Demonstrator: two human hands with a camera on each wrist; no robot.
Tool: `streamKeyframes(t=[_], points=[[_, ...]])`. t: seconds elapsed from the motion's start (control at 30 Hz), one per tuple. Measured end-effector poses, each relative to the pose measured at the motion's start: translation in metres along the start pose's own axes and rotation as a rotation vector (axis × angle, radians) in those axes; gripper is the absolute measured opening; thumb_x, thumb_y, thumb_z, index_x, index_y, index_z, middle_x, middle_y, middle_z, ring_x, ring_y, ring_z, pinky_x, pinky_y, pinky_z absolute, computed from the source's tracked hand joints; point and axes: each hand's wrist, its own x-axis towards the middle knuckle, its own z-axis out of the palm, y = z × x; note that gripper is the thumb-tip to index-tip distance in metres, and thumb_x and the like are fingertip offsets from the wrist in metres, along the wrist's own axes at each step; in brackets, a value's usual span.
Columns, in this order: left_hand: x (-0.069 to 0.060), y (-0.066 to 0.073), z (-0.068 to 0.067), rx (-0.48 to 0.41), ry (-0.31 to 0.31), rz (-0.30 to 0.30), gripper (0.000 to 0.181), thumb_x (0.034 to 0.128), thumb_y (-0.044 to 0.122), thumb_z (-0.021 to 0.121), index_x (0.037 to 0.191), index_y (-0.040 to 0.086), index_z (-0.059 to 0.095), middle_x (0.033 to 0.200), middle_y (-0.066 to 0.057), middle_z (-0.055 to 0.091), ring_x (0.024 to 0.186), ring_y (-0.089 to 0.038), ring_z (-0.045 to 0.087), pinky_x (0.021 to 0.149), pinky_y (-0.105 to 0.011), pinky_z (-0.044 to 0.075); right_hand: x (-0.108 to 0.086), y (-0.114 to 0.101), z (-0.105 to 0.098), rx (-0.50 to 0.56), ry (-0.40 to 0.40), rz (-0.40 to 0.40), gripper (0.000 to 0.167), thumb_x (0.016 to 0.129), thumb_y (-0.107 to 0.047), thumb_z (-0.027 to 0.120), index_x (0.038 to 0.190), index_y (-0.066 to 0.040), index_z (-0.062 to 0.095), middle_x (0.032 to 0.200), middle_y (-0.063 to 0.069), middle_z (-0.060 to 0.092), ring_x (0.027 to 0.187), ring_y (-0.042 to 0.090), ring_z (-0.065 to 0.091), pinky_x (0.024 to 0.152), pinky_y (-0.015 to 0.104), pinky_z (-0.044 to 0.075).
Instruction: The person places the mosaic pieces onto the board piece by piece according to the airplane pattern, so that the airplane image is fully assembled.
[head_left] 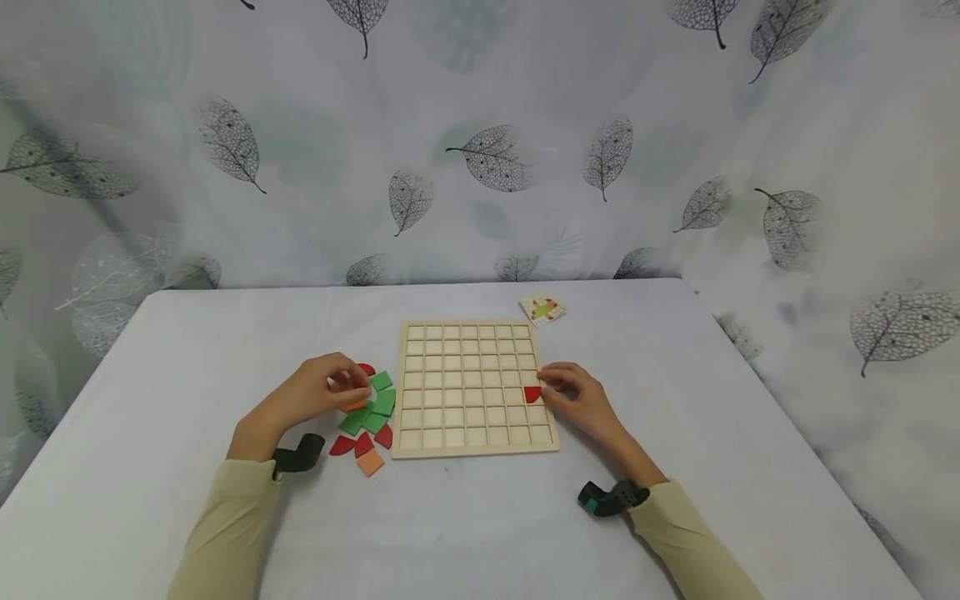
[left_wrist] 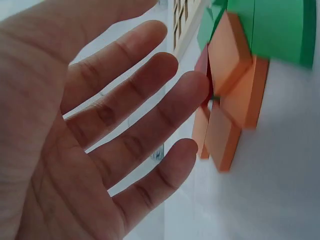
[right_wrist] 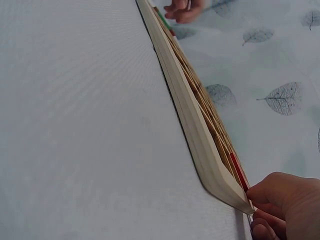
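My left hand (head_left: 330,387) hovers over a pile of flat coloured pieces left of the wooden grid board (head_left: 471,457). Its fingers are spread and loosely bent in the left wrist view, holding nothing that shows; the thumb tip is out of that frame. Beneath lie green pieces (head_left: 385,402), orange squares (left_wrist: 230,55) and red pieces (head_left: 342,446). At the board's right edge, my right hand (head_left: 585,404) rests with its fingertips on the rim. A red rounded piece (head_left: 532,394) sits in a right-hand cell, its edge touched by the thumb.
A small patterned card (head_left: 542,308) lies behind the board's back right corner. One orange square (head_left: 370,462) lies at the front of the pile. A white cloth (head_left: 480,533) covers the table, with a leaf-print curtain (head_left: 495,158) behind it.
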Motion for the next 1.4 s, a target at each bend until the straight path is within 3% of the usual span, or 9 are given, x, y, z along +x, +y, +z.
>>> streamKeyframes(t=[0.23, 0.4, 0.5, 0.67, 0.83, 0.97, 1.17, 1.27, 1.4], points=[[-0.005, -0.007, -0.006, -0.063, -0.027, -0.032, 0.027, 0.0817, 0.021, 0.08, 0.098, 0.005, 0.066, 0.093, -0.006, 0.063, 0.085, -0.02, 0.056, 0.074, -0.032, 0.046, -0.002, 0.004, 0.001, 0.002, 0.0, -0.004, 0.026, 0.089, -0.003, 0.068, 0.115, 0.002, 0.068, 0.122, 0.018, 0.061, 0.099, 0.029, 0.061, 0.084, 0.024, 0.049], [-0.007, -0.013, -0.007, -0.057, -0.071, -0.047, 0.03, 0.079, 0.015, 0.081, 0.101, 0.001, 0.066, 0.096, -0.008, 0.064, 0.085, -0.02, 0.056, 0.074, -0.029, 0.048, -0.003, 0.005, 0.003, 0.016, 0.006, -0.022, 0.026, 0.09, -0.003, 0.068, 0.115, 0.004, 0.068, 0.121, 0.019, 0.061, 0.099, 0.031, 0.06, 0.084, 0.025, 0.05], [-0.008, -0.015, -0.006, -0.053, -0.088, -0.052, 0.031, 0.0782, 0.014, 0.081, 0.101, 0.0, 0.066, 0.096, -0.007, 0.063, 0.084, -0.02, 0.056, 0.073, -0.028, 0.048, -0.003, -0.01, 0.002, 0.009, 0.0, -0.003, 0.026, 0.089, 0.003, 0.066, 0.114, 0.009, 0.066, 0.12, 0.024, 0.06, 0.099, 0.036, 0.06, 0.085, 0.035, 0.051], [-0.006, -0.016, -0.006, -0.036, -0.094, -0.056, 0.031, 0.0777, 0.011, 0.081, 0.102, 0.001, 0.064, 0.094, -0.006, 0.061, 0.083, -0.02, 0.054, 0.073, -0.028, 0.047, -0.004, -0.033, -0.003, 0.001, -0.009, 0.016, 0.026, 0.088, 0.006, 0.065, 0.113, 0.012, 0.065, 0.119, 0.027, 0.059, 0.099, 0.037, 0.06, 0.085, 0.039, 0.051], [-0.003, -0.017, -0.006, -0.027, -0.092, -0.054, 0.031, 0.078, 0.011, 0.081, 0.101, 0.001, 0.063, 0.09, -0.005, 0.059, 0.081, -0.019, 0.054, 0.071, -0.025, 0.047, -0.003, -0.015, 0.002, 0.0, 0.008, 0.011, 0.027, 0.088, 0.005, 0.066, 0.114, 0.011, 0.065, 0.12, 0.026, 0.059, 0.099, 0.039, 0.06, 0.085, 0.042, 0.051], [-0.003, -0.017, -0.005, -0.022, -0.088, -0.056, 0.03, 0.0779, 0.012, 0.082, 0.099, 0.001, 0.063, 0.089, -0.005, 0.06, 0.08, -0.017, 0.054, 0.07, -0.024, 0.047, -0.004, 0.001, 0.004, 0.0, 0.015, -0.005, 0.026, 0.089, 0.0, 0.067, 0.115, 0.006, 0.067, 0.12, 0.021, 0.061, 0.098, 0.033, 0.06, 0.084, 0.031, 0.05], [-0.003, -0.019, -0.004, -0.008, -0.073, -0.026, 0.025, 0.0787, 0.012, 0.081, 0.096, 0.003, 0.064, 0.087, -0.003, 0.06, 0.078, -0.016, 0.055, 0.07, -0.024, 0.047, -0.002, 0.006, 0.003, 0.012, 0.015, -0.016, 0.025, 0.089, -0.004, 0.069, 0.114, 0.002, 0.069, 0.12, 0.017, 0.062, 0.097, 0.027, 0.061, 0.083, 0.021, 0.048], [-0.004, -0.019, -0.004, -0.01, -0.074, -0.023, 0.025, 0.0794, 0.012, 0.08, 0.097, 0.004, 0.066, 0.088, -0.003, 0.06, 0.079, -0.016, 0.055, 0.07, -0.025, 0.047, -0.001, 0.005, 0.003, -0.002, 0.011, -0.007, 0.026, 0.089, -0.002, 0.068, 0.115, 0.002, 0.069, 0.12, 0.017, 0.062, 0.097, 0.027, 0.061, 0.083, 0.023, 0.049], [-0.004, -0.016, -0.005, -0.026, -0.08, -0.016, 0.026, 0.0796, 0.012, 0.08, 0.1, 0.002, 0.068, 0.093, -0.004, 0.064, 0.082, -0.016, 0.058, 0.072, -0.025, 0.049, -0.001, -0.007, 0.001, -0.017, 0.012, -0.004, 0.026, 0.089, 0.003, 0.067, 0.114, 0.007, 0.067, 0.12, 0.023, 0.061, 0.097, 0.034, 0.061, 0.083, 0.034, 0.051]])
